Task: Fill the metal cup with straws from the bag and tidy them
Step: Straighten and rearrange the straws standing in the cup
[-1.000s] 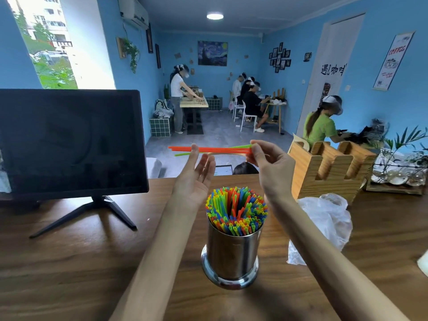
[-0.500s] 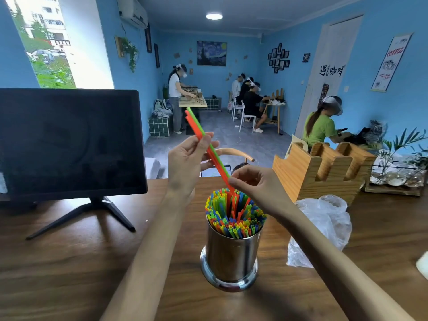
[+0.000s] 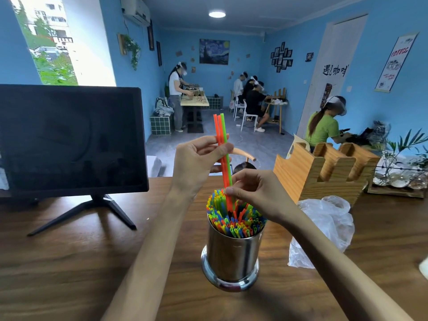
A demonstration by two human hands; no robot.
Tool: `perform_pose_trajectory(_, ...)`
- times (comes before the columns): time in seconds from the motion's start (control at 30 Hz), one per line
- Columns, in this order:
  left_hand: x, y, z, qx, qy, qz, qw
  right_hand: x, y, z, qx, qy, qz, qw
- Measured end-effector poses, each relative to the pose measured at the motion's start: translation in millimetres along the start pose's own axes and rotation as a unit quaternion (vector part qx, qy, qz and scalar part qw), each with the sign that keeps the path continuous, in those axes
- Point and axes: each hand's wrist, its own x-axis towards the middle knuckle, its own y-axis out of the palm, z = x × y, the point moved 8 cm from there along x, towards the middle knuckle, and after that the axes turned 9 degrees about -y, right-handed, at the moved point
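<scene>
Pinching the upright straws (image 3: 222, 144) with my left hand (image 3: 196, 161) above and right hand (image 3: 257, 193) below (nearer the metal cup (image 3: 232, 256)), I aim straight down.

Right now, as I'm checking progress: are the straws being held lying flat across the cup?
No, the orange and green straws stand nearly upright, their lower ends entering the metal cup.

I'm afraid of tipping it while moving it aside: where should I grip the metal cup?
Wrap the bare cylindrical wall of the metal cup from the side, between rim and flared base. Straws pack its mouth, so a top grasp would crush them.
</scene>
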Motion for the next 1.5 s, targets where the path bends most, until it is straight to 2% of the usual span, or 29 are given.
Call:
perform_pose_trajectory(0.3,5.8,11.0,-23.7,0.127,0.081,0.052,0.987,2.5,-0.5,-3.1,-0.031,-0.003,0.031,0.999)
perform_pose_trajectory(0.53,11.0,16.1,-37.1,0.114,0.115,0.064,0.985,12.7,-4.7,2.2,-0.04,-0.019,0.016,0.999)
perform_pose_trajectory(0.77,4.0,10.9,-2.9,0.097,0.08,0.082,0.989,3.9,6.2,-16.5,-0.161,-0.021,0.079,0.984)
perform_pose_trajectory(0.9,-1.2,7.4,22.6,0.114,0.066,0.07,0.989,4.5,2.7,-17.5,-0.132,-0.031,0.087,0.987)
perform_pose_trajectory(1.0,-7.8,0.9,43.2,0.136,0.055,0.047,0.988,7.1,-13.3,-21.3,-0.051,-0.011,0.053,0.997)
perform_pose_trajectory(1.07,-10.5,-0.1,52.2,0.167,0.052,0.043,0.984,11.4,-30.5,-32.5,0.003,0.015,-0.009,1.0)
perform_pose_trajectory(1.17,-14.2,0.0,62.5,0.203,0.054,0.042,0.977,14.6,-47.0,-52.9,0.005,0.062,-0.069,0.996)
perform_pose_trajectory(1.27,-20.2,2.4,72.5,0.234,0.049,0.06,0.969,14.4,-44.9,-66.6,-0.038,0.091,-0.05,0.994)
perform_pose_trajectory(1.33,-21.5,-0.1,73.6,0.269,0.059,0.046,0.96,13.8,-41.2,-73.6,-0.071,0.105,-0.028,0.992)
perform_pose_trajectory(1.5,-20.3,-0.3,74.1,0.347,0.057,0.053,0.935,10.2,-34.2,-80.9,-0.12,0.136,0.053,0.982)
